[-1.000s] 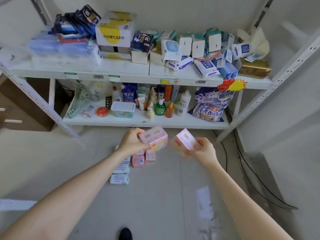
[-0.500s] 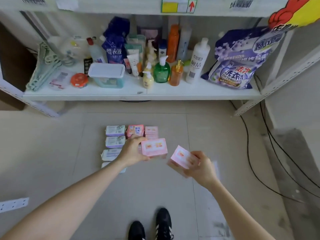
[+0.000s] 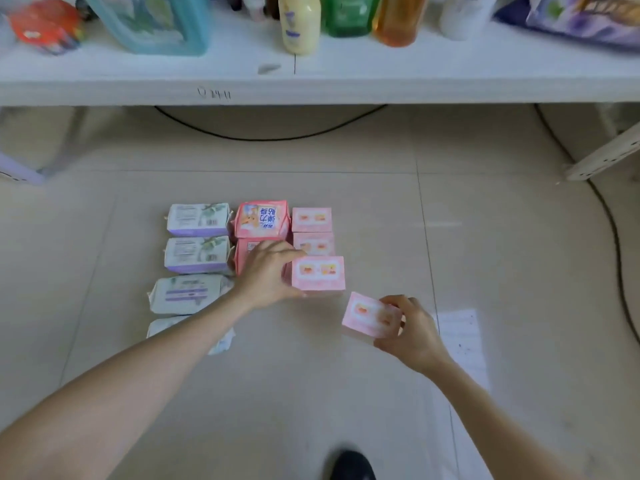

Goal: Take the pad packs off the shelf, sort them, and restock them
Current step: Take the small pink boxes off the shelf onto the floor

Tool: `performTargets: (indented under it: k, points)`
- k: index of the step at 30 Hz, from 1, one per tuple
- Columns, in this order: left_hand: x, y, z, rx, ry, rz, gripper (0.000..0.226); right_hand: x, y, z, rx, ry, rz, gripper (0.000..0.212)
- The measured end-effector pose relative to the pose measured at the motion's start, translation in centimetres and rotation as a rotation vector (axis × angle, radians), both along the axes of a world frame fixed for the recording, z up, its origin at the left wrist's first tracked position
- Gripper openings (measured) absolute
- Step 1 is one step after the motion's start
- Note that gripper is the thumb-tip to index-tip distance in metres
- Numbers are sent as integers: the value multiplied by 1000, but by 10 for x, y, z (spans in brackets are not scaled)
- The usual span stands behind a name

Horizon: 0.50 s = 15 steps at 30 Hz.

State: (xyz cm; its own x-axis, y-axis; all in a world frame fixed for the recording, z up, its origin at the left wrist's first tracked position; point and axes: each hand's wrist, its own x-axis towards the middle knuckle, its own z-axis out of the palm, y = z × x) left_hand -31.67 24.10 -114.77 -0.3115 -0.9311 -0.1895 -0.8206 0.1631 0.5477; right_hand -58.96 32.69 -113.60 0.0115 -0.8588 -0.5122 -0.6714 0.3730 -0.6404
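Floor (image 3: pixel 346 393), columns by kind: lilac-white packs (image 3: pixel 198 220), coral packs (image 3: pixel 261 218), pale pink packs (image 3: pixel 311 220). Left hand (image 3: pixel 266 275): grip curled round third pink pack (image 3: pixel 318 273), at its column's near end. Right hand (image 3: pixel 412 327): grip pinching fourth pink pack (image 3: pixel 369 315), likely queued next.

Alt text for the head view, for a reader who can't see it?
The left hand grips a light pink pack at the near end of a floor column of matching packs, while the right hand holds a second light pink pack tilted beside it. White-and-purple packs and darker pink packs form two columns to the left.
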Motion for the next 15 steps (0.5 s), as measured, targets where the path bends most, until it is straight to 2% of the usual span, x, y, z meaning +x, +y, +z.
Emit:
performTargets:
  k: [6, 15]
  points:
    - [4, -15, -64, -122, -97, -120, 74, 8, -3, -69, -44, -41, 38, 66]
    - [8, -17, -110, -153, -330, -239, 71, 17, 6, -122, -111, -87, 50, 70]
